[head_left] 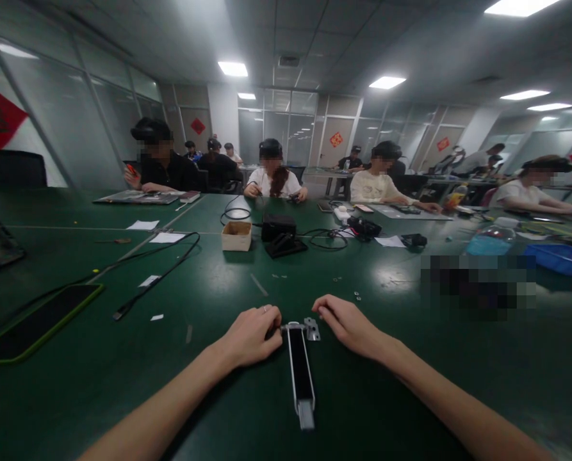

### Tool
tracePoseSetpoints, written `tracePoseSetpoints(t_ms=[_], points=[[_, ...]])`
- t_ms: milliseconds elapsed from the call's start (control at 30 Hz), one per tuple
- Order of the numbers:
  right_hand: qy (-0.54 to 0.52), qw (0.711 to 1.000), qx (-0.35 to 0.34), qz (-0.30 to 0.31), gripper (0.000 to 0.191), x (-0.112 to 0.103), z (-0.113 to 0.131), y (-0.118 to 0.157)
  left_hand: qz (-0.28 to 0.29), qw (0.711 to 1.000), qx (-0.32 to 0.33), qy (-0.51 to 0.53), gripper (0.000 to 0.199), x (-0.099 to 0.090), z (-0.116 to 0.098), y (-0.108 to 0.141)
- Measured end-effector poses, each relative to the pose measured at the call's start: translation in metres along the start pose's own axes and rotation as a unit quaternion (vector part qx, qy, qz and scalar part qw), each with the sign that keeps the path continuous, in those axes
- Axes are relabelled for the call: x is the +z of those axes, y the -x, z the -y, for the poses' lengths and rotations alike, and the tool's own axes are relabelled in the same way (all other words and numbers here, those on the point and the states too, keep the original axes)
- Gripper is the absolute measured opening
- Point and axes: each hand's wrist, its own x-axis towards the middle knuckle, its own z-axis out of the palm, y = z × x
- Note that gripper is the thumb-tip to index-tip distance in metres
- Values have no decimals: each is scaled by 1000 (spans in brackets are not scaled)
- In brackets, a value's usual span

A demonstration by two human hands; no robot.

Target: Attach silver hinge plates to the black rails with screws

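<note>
A long, narrow metal-framed piece (301, 368) with a black middle and a silver front end lies on the green table before me. At its far end, a short rod sticks out to the left and a small metal bracket with holes (312, 329) sits on the right. My left hand (254, 334) is closed at the rod, with its fingertips partly hidden. Just beyond the bracket is my right hand (346, 324), its fingers curled together. Whatever these fingers hold, if anything, is too small to make out.
Small metal rings (357, 295) lie beyond my right hand. Farther off are a cardboard box (236, 237), a black device (278, 227) and cables. A green-edged black mat (40, 323) lies left; a bottle (491, 240) and blue tray (562, 258) stand right. Several people sit opposite.
</note>
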Motion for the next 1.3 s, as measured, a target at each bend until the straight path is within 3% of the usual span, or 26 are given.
tracePoseSetpoints(t_ms=[167, 400, 767, 1300], points=[[49, 996, -41, 66, 18, -3, 1, 5, 4, 1000, 3, 4, 11, -2, -1, 1], [51, 990, -125, 48, 21, 1, -4, 8, -1, 1000, 11, -3, 9, -1, -2, 1], [26, 992, -118, 47, 16, 5, -9, 6, -2, 1000, 11, 13, 8, -4, -4, 4], [106, 984, -142, 3, 16, 10, -13, 2, -5, 1000, 12, 5, 8, -1, -2, 4]])
